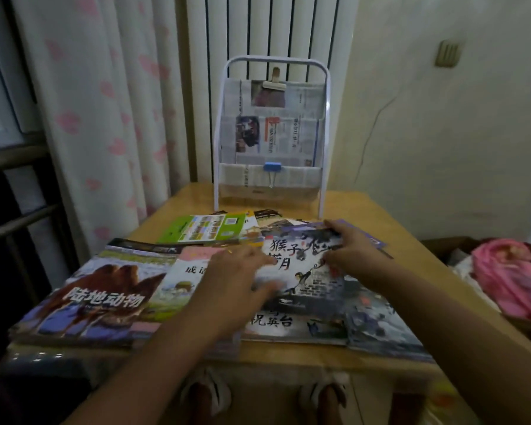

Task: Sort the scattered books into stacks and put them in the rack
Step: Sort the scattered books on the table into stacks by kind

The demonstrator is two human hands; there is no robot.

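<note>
Left hand: my left hand (242, 273) lies flat, fingers straight, pressing the near-left part of the ink-painting book (304, 268).
Right hand: my right hand (350, 250) grips that book's right edge, thumb on the cover.
Other books: the camel book (89, 302) lies at the table's left front corner; a green-backed book (206, 230) lies further back, before the rack.
Rack: the white rack (272, 136) stands at the back of the wooden table (411, 250), lined with newspaper, a blue binder clip (273, 167) on its lower pocket.

Dim, grainy indoor light; left hand (239, 271) motion-blurred, straight lines bowing at the edges.
</note>
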